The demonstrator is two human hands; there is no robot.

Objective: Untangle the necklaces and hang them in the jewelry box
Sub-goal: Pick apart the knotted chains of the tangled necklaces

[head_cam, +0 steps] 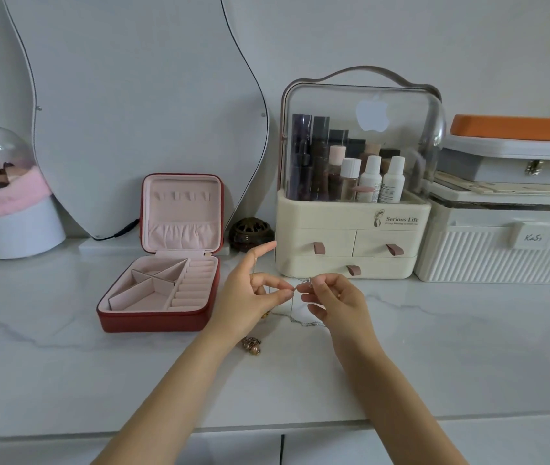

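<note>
From the head view, the left hand (pixel 253 297) and the right hand (pixel 330 298) meet above the marble counter (pixel 65 357), each pinching the thin silver chain (pixel 292 305) between thumb and fingertip; the left index finger points up. The chain hangs down and trails on the counter. A gold pendant (pixel 252 345) lies under the left wrist. The red jewelry box (pixel 163 280) stands open on the left, near the hands. Directly behind the hands is a cream cosmetic organizer (pixel 351 229); a small brown burner (pixel 250 233) sits between it and the box.
</note>
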